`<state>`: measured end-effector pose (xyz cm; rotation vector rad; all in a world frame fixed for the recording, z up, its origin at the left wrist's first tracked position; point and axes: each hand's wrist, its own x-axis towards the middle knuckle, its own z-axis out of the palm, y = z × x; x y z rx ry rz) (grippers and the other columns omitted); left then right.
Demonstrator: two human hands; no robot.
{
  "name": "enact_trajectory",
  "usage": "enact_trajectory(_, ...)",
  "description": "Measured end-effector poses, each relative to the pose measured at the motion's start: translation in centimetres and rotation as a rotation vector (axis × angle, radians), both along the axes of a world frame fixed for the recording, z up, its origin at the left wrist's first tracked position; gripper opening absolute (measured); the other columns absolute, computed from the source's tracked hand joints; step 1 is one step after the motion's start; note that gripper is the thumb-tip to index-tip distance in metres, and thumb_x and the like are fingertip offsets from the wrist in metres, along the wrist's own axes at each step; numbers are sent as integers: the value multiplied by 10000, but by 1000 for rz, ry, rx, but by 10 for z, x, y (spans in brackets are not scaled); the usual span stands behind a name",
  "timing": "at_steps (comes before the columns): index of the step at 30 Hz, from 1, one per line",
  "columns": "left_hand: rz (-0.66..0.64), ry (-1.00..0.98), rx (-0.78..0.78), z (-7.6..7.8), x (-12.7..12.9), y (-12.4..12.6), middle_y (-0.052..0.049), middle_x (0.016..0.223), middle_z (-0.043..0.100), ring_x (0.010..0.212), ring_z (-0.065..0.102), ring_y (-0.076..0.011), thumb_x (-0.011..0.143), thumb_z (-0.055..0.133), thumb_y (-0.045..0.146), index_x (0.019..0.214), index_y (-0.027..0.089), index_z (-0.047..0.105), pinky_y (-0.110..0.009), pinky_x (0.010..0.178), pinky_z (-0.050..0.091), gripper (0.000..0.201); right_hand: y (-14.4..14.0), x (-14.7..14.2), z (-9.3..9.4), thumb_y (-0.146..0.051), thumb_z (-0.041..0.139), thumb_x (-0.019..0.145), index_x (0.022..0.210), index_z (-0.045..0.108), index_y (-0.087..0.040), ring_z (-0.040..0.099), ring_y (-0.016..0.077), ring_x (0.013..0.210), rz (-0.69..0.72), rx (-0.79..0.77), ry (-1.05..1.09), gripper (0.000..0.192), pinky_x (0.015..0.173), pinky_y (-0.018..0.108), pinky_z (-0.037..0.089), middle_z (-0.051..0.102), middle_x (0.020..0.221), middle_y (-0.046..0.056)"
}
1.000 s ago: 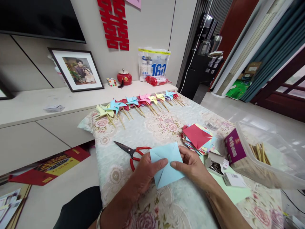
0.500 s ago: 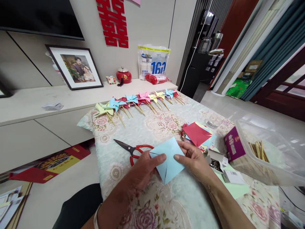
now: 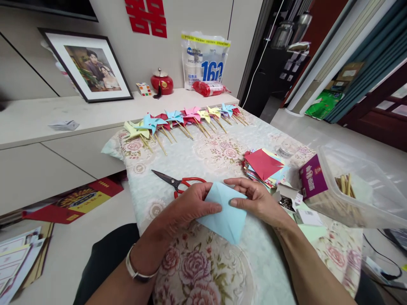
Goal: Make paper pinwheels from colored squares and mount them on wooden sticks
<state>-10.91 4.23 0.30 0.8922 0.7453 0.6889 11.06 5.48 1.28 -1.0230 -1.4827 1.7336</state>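
A light blue square of paper (image 3: 227,218) is held between both hands above the flowered tablecloth. My left hand (image 3: 197,205) pinches its left side, thumb on top. On the right edge, my right hand (image 3: 251,197) grips it with the thumb over the paper and the fingers behind. Faint creases show on the paper; its cuts are hard to see now. Just beyond my left hand lies a pair of scissors (image 3: 174,182) with red handles, partly hidden by that hand. Past my right hand rests a stack of cut coloured paper with a red sheet (image 3: 263,164) on top.
Several paper pinwheels (image 3: 174,117) on sticks line the table's far edge. At the right stand a small open box of metal fasteners (image 3: 287,201), a white box (image 3: 308,217) and a clear plastic bin (image 3: 340,212) holding sticks. A white cabinet (image 3: 104,112) runs behind the table.
The blue paper has been turned in my hands, so its cuts no longer show plainly. My left hand has shifted on its edge. The view has tilted downward.
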Motion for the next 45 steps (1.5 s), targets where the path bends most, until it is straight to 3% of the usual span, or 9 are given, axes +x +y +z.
enact_trajectory(7, 17, -4, -7, -7, 7, -5, -65, 836, 754, 739, 680, -195, 658, 852, 300, 1000, 145, 752, -289, 693, 533, 388, 3, -3, -7, -263, 869, 696, 1176, 689, -243, 633, 123, 698, -178, 23, 87, 513, 590, 236, 496, 686, 899, 2)
enact_trajectory(13, 150, -40, -29, -9, 15, -5, -92, 893, 763, 754, 701, -226, 614, 882, 279, 1111, 131, 710, -336, 717, 553, 547, 5, -8, -7, -247, 887, 665, 1117, 720, -238, 631, 124, 704, -290, 28, 166, 482, 599, 231, 506, 696, 866, 0)
enact_trajectory(18, 269, -47, -46, -2, 23, -7, -88, 891, 776, 756, 714, -232, 588, 894, 264, 1072, 144, 719, -330, 706, 554, 528, 5, -7, -6, -265, 884, 668, 1132, 715, -248, 656, 157, 757, -326, 19, 182, 494, 650, 269, 534, 712, 917, 17)
enact_trajectory(24, 483, 37, 10, -4, 27, -7, -78, 893, 772, 750, 701, -226, 610, 871, 258, 1049, 132, 699, -334, 695, 557, 488, 0, -9, -4, -303, 849, 720, 1352, 565, -257, 691, 238, 980, -219, -63, 224, 695, 848, 388, 549, 711, 1172, 91)
enact_trajectory(28, 547, 3, 5, -7, 30, -6, -65, 860, 768, 744, 699, -229, 605, 872, 255, 1045, 128, 687, -348, 703, 560, 494, -1, -13, -3, -271, 861, 695, 1491, 391, -287, 696, 211, 878, -245, -78, 208, 924, 735, 327, 549, 717, 1069, 58)
enact_trajectory(34, 495, -118, -40, -4, 30, -6, -84, 860, 776, 774, 713, -248, 586, 884, 269, 996, 113, 709, -362, 750, 555, 472, 1, -11, -4, -247, 865, 678, 1501, 364, -299, 686, 189, 818, -279, -56, 194, 964, 703, 308, 534, 684, 982, 25)
enact_trajectory(45, 477, -107, -28, -2, 30, -6, -78, 808, 776, 726, 708, -243, 568, 889, 300, 939, 130, 758, -364, 733, 550, 429, 4, -8, -6, -279, 857, 696, 1473, 422, -302, 690, 191, 823, -277, 25, 140, 891, 693, 317, 545, 679, 983, 31)
